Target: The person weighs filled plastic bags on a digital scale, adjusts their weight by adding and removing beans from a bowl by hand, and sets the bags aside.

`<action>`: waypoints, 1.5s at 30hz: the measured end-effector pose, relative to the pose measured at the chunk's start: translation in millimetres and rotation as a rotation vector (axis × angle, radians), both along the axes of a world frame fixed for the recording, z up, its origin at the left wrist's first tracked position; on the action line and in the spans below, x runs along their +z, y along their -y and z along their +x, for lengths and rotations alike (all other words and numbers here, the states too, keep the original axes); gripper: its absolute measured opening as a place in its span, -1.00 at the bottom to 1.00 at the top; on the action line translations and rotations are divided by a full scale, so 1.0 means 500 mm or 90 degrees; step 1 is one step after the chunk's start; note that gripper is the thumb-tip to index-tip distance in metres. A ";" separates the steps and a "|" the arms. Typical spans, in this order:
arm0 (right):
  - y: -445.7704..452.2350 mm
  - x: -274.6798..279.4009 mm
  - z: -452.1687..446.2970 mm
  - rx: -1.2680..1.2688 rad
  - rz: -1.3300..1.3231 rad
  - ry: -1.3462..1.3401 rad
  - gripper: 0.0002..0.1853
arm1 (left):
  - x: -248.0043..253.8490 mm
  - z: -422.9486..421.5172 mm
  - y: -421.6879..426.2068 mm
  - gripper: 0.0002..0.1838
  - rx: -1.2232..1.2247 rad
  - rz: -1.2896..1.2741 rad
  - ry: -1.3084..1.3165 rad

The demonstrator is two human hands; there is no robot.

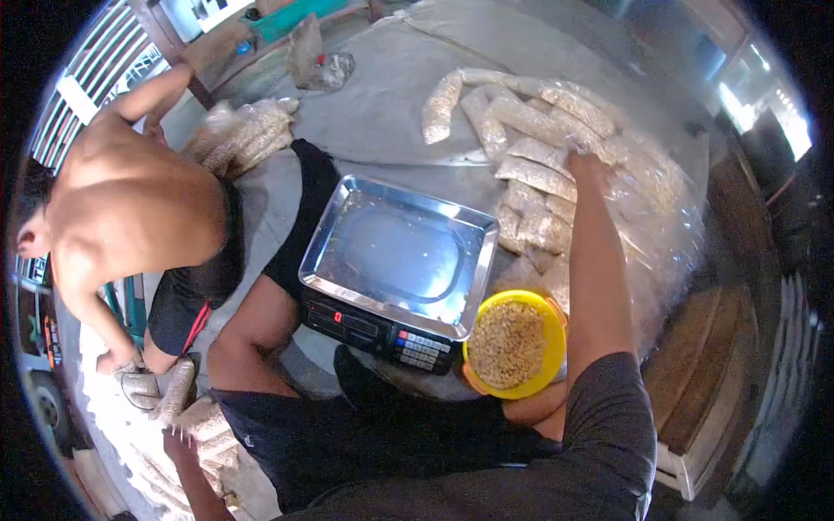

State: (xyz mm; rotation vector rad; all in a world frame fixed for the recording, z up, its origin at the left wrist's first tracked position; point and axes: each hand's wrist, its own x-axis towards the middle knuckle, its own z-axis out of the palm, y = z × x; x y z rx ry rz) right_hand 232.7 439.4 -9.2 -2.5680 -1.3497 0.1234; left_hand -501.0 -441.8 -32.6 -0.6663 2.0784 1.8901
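Note:
My left hand (180, 447) is at the lower left, closed at the lower end of a long clear plastic bag (179, 389) filled with pale, puffed-looking pieces. More filled bags (207, 423) lie around it. My right hand (588, 167) reaches out to the upper right, onto a pile of similar filled bags (534, 122); its fingers are too blurred to make out their grip. Between my legs stands a digital scale (378, 334) with a bare steel tray (400, 252) and a red 0 on its display. Beside it, a yellow bucket (556, 352) holds loose pale pieces (506, 343).
A co-worker (135, 208) sits bent over at the left, a hand (117, 360) down near the bags. Another heap of filled bags (248, 135) lies behind. Large clear plastic (669, 226) surrounds the right pile. Wooden boards (704, 382) edge the right side.

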 end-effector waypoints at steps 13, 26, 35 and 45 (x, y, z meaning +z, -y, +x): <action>0.260 0.310 -0.079 0.535 0.693 -0.368 -0.83 | 0.117 0.414 -0.526 -0.17 -0.710 -0.616 -0.554; 0.685 0.212 -0.278 0.444 0.548 -0.808 -0.78 | 0.105 0.427 -0.662 0.02 -0.907 -0.787 -0.762; 0.819 0.120 -0.157 0.399 0.362 -0.582 -0.83 | 0.090 0.473 -0.627 0.02 -0.932 -0.825 -0.840; 0.795 -0.012 -0.053 0.491 -0.011 -0.301 -0.67 | 0.034 0.809 -0.594 0.09 -1.393 -0.537 -0.773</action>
